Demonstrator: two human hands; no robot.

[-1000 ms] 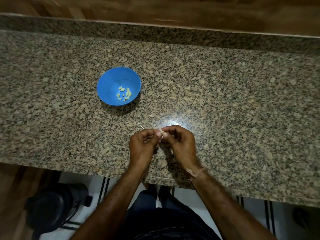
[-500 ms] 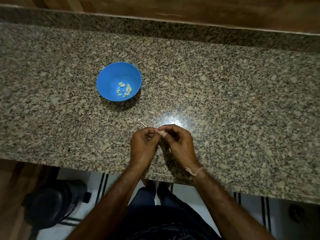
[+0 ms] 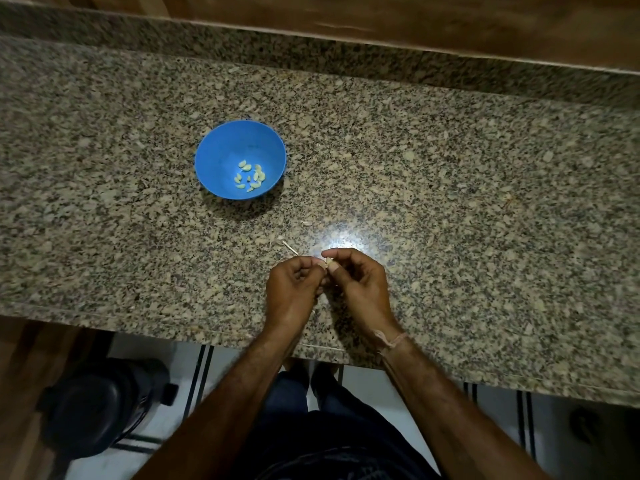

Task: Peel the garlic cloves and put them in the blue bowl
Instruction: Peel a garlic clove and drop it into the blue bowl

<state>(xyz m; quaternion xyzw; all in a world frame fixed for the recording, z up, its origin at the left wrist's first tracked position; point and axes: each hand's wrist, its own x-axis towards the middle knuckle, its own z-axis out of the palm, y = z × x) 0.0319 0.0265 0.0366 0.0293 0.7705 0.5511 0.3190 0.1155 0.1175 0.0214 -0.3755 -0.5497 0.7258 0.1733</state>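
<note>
Down left on the floor, some black thing [image 3: 97, 407], too dark to tell what; up on the granite counter [image 3: 450, 202], a blue bowl [image 3: 221, 157] left of centre with a small bunch of peeled cloves [image 3: 250, 176] sitting in the bottom. Moving right, a thin pale stalk [image 3: 290, 247] lying loose on the stone just beyond the left hand [image 3: 294, 289], fingers curled in, pinching one side of a clove [image 3: 329, 261]. Right hand [image 3: 360, 285] pressed up against it, thumb and finger curled on the other side of that same clove, over the near part of the counter and well apart from the bowl, with a thread [image 3: 391, 341] tied round the wrist.
</note>
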